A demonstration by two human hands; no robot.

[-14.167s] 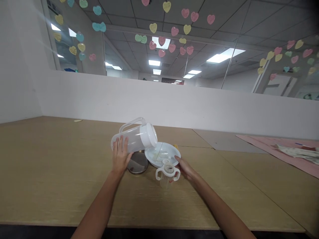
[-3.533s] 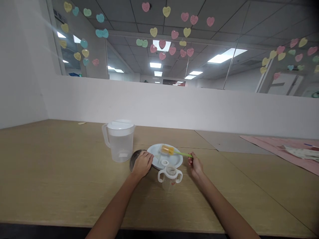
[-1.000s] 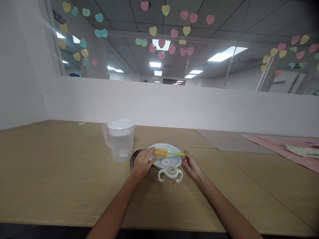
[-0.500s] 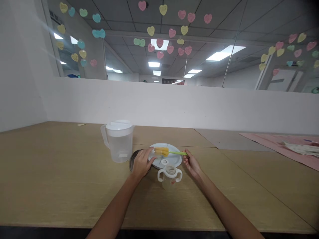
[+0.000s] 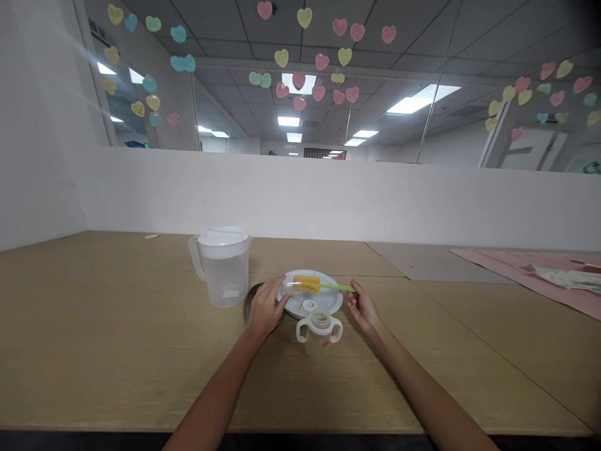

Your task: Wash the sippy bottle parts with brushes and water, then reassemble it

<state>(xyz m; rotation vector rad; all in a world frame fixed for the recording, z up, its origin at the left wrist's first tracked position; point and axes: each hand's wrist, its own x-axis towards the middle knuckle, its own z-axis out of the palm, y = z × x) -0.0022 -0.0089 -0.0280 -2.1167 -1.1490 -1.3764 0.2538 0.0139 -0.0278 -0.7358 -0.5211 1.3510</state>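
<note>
My left hand (image 5: 267, 307) is wrapped round a clear cup (image 5: 290, 285) lying on its side above a white plate (image 5: 334, 304). A yellow sponge brush (image 5: 310, 285) reaches partly into the cup's mouth. My right hand (image 5: 362, 305) pinches the end of its green handle (image 5: 339, 287). In front of the plate stands a clear bottle (image 5: 319, 338) with two white handles and an open top. A small white ring-shaped part (image 5: 308, 305) lies at the plate's near edge. Beneath my left hand, a dark round dish (image 5: 248, 304) is partly hidden.
A lidded clear pitcher (image 5: 227, 275) stands left of the plate on the brown table (image 5: 117, 338). At the far right lies a pink cloth (image 5: 507, 273) with a white cloth (image 5: 563, 279) on it. A white wall (image 5: 300, 197) rises behind the table.
The sponge brush has shifted slightly right, and more of the clear cup shows beside my left hand. My right hand has moved a little to the right with the handle.
</note>
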